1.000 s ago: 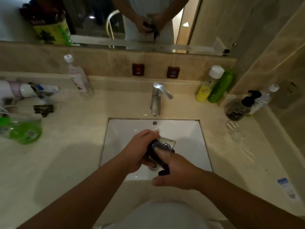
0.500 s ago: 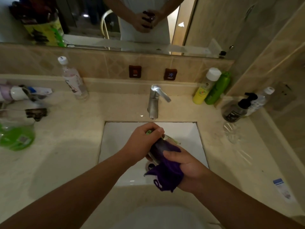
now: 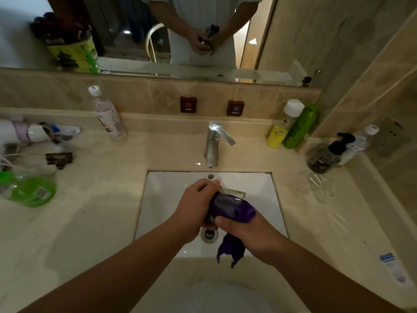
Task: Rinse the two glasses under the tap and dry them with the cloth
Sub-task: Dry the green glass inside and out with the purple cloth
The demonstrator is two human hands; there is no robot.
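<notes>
1. Step in hand: drying. A glass (image 3: pixel 228 201) is held over the sink (image 3: pixel 167 199), clasped at its base end by the left hand (image 3: pixel 196 206).
2. The cloth (image 3: pixel 239 213) is stuffed into the glass and gripped by the right hand (image 3: pixel 246 233); a loose tail hangs over the drain (image 3: pixel 208 234).
3. The tap (image 3: pixel 213 145) appears to be off; no water is seen.
4. A second glass (image 3: pixel 320 186) stands on the counter (image 3: pixel 94 218), right of the sink, below the pump bottle (image 3: pixel 327 154).
5. Next move, as judged: the cloth is to be twisted out and the glass set down.
6. Room: open counter lies on both sides of the sink; bottles crowd the right corner.
</notes>
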